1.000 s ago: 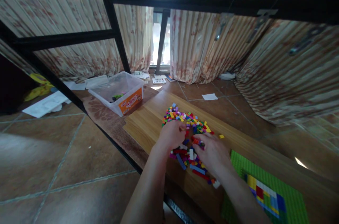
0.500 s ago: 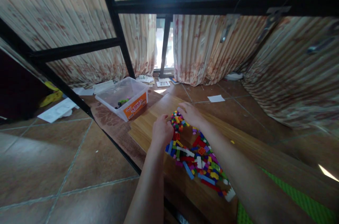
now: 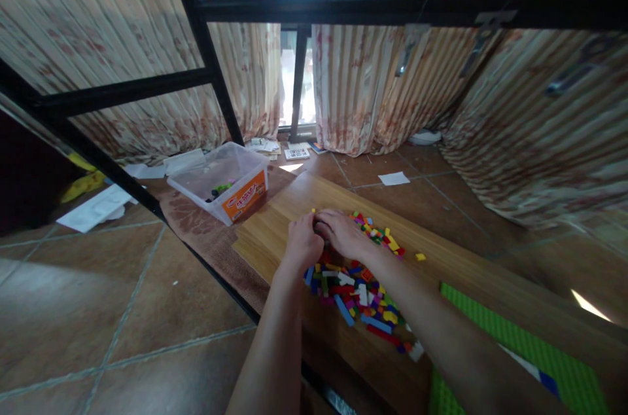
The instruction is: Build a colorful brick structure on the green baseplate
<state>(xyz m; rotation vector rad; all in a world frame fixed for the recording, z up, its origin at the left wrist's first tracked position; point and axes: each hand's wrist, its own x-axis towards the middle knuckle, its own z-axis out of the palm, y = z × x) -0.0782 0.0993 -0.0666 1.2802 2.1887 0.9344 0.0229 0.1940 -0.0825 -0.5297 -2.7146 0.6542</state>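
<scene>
Toy building bricks (image 3: 360,290) in many colours lie loose in a heap on a wooden board (image 3: 275,218). At the heap's far left side my left hand (image 3: 305,241) is closed, its fingers curled inward. My right hand (image 3: 342,232) meets it from the right, with bent fingers pressed together near the left fingertips. What lies between the hands is hidden. A small yellow brick (image 3: 314,211) shows just beyond the left fingertips. More small bricks (image 3: 375,228) lie beyond my right wrist, and one yellow brick (image 3: 420,256) sits apart to the right.
A clear plastic box (image 3: 196,182) with an orange label and a few bricks inside stands on brown cloth (image 3: 196,232) at left. A green studded baseplate (image 3: 515,343) lies at lower right. Black metal bars (image 3: 216,74) frame the area. Papers (image 3: 394,178) are on the tiled floor.
My right hand has moved left and nearer, up against my left hand. Small bricks that lay between the hands now show beyond the right wrist. More of the green baseplate shows.
</scene>
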